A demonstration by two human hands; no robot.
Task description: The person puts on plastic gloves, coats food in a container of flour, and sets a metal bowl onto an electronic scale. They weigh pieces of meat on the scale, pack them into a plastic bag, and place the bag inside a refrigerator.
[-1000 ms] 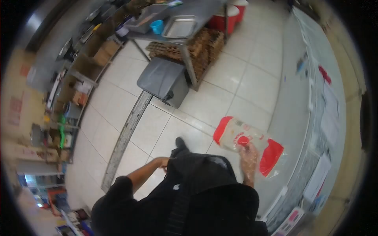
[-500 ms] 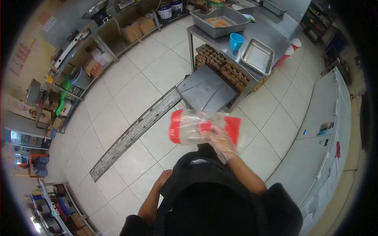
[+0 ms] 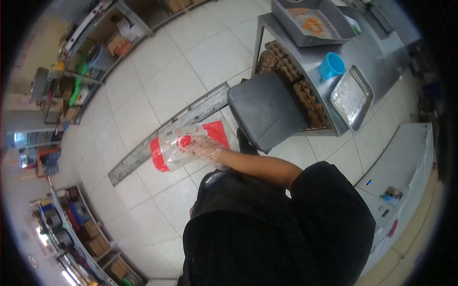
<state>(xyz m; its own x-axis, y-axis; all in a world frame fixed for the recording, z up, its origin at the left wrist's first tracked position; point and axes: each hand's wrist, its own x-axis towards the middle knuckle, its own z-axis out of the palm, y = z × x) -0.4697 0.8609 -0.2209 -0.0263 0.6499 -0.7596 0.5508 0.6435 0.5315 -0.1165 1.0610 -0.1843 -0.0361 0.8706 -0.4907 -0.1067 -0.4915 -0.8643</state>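
Fingers point(image 3: 192, 146), my right hand point(image 3: 210, 150): gloved, closed on bag point(image 3: 168, 148), shifted in view from bin point(image 3: 267, 108) to drain point(image 3: 136, 161). Left hand point(image 3: 192, 212): nearly hidden, state unclear.

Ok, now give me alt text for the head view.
A person's right hand, in a clear glove, holds a red and clear bag above a tiled floor. Beside a grey bin stands a metal table with a tub, blue cup and tray.

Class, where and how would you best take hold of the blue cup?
Probably around its outer wall below the rim, coming from the near edge of the steel table: the blue cup stands upright, open-topped, between grey tub and metal tray.
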